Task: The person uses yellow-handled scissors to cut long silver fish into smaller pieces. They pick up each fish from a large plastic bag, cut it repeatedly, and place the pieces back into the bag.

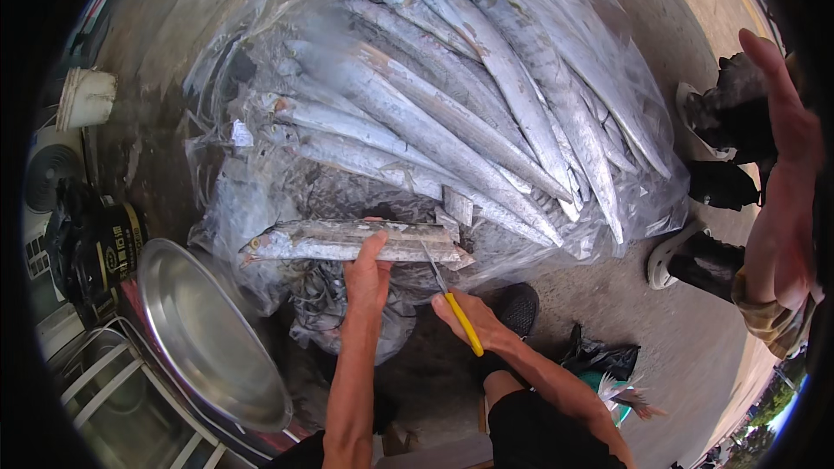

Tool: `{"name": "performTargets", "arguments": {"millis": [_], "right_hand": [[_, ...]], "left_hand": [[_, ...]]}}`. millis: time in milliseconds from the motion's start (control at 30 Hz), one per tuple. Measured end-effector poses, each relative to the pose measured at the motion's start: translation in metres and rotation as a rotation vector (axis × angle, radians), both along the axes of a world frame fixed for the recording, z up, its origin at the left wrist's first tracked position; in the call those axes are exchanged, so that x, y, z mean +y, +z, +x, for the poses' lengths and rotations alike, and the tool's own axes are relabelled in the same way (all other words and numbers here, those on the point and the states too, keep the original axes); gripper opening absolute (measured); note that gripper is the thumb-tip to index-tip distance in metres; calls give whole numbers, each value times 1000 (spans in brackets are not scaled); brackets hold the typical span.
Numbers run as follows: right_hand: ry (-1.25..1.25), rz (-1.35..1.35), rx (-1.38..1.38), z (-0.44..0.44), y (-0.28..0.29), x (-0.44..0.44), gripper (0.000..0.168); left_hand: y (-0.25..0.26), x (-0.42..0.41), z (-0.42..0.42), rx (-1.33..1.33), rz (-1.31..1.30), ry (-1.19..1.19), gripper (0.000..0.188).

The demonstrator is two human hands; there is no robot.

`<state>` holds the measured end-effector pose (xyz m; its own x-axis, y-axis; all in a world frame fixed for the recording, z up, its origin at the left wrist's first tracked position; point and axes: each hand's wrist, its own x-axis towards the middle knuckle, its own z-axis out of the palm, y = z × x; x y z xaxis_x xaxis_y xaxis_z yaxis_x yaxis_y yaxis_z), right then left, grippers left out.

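My left hand [370,267] grips a silver hairtail fish [313,246] with its head to the left; another long strip of fish lies along its upper side in the same grasp. In my right hand [479,322] is a knife with a yellow handle [464,326]. Its narrow blade [432,266] rests against the fish near the cut right end. Short cut pieces [458,206] lie just beyond that end. Farther up, several whole hairtails [423,104] are spread on a clear plastic sheet [244,189], heads away from me and tails toward the right.
A steel basin [212,339] tilts at the left, beside a metal rack [111,397]. Below the fish sits a plastic bag of scraps [355,319]. A white bucket [88,99] stands far left. At right, another person's arm [785,163] and shoes [674,257] are close. A black bag [603,355] lies lower right.
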<state>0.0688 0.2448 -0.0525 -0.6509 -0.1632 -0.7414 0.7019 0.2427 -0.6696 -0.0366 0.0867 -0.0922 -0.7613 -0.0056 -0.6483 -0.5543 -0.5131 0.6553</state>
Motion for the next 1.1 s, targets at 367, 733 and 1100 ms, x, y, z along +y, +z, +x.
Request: {"name": "performTargets", "arguments": {"millis": [367, 733, 1100], "right_hand": [[43, 132, -4, 3, -4, -3, 70], [-60, 250, 227, 13, -20, -17, 55], [-21, 249, 194, 7, -34, -13, 58]], "left_hand": [[-2, 3, 2, -22, 23, 5, 36], [-3, 3, 1, -10, -61, -2, 28], [-14, 4, 25, -29, -47, 69, 29]]}}
